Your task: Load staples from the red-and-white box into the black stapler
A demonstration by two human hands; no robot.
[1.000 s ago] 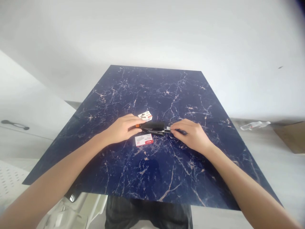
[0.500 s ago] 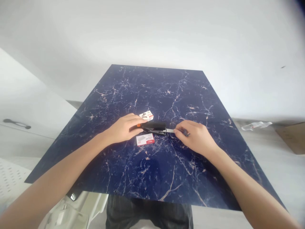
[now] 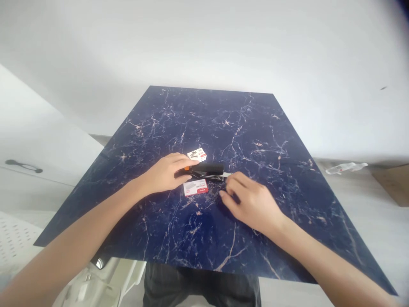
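A dark blue marbled table (image 3: 191,119) spans the frame's middle. Left of centre, the left hand (image 3: 166,172) grips a black stapler's rear; the right hand (image 3: 252,200) curls at its front, its hold unclear. The stapler (image 3: 211,169) lies near frame centre, a red-and-white box (image 3: 196,187) below, a smaller box (image 3: 197,155) above, a silver strip (image 3: 226,174) protruding rightward.

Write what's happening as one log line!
left hand: holds black stapler | right hand: by pale strip at other end, touch unclear | far box: beyond stapler | near box: in front
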